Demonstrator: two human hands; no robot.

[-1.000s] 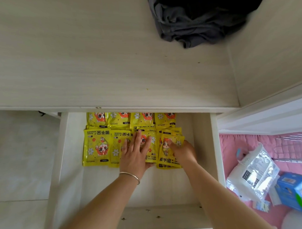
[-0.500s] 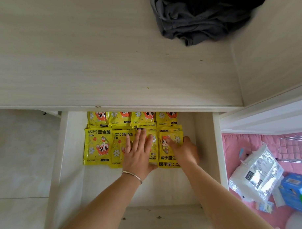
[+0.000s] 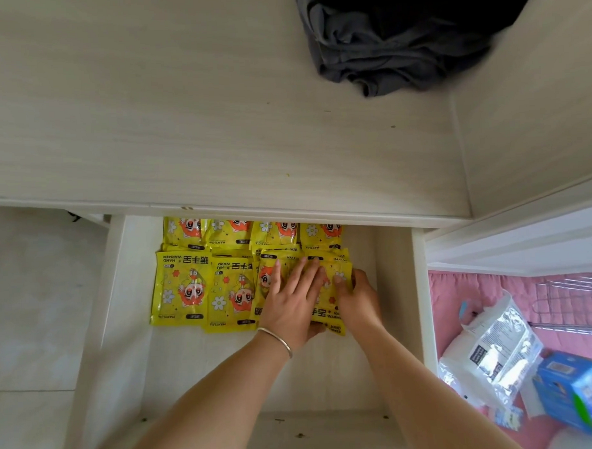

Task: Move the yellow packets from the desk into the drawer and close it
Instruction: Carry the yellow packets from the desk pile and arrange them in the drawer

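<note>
Several yellow packets (image 3: 186,288) with a red cartoon figure lie in two rows at the back of the open white drawer (image 3: 124,331) under the desk (image 3: 183,110). My left hand (image 3: 292,303), with a bracelet on the wrist, lies flat with straight fingers on the packets at the right of the front row. My right hand (image 3: 356,297) sits beside it at the right edge of the rightmost packet (image 3: 336,273), thumb on top and fingers curled round its side. No packet shows on the desk top.
A dark grey cloth (image 3: 382,43) lies at the back right of the desk. Right of the drawer, on a pink surface (image 3: 458,292), are a clear plastic bag (image 3: 493,351), a blue box (image 3: 569,392) and a wire rack (image 3: 575,298). Pale floor (image 3: 32,300) shows at left.
My left hand slid right from the middle packets onto the right ones. My right hand shifted a little right and up with the rightmost packet, squaring it against the row.
</note>
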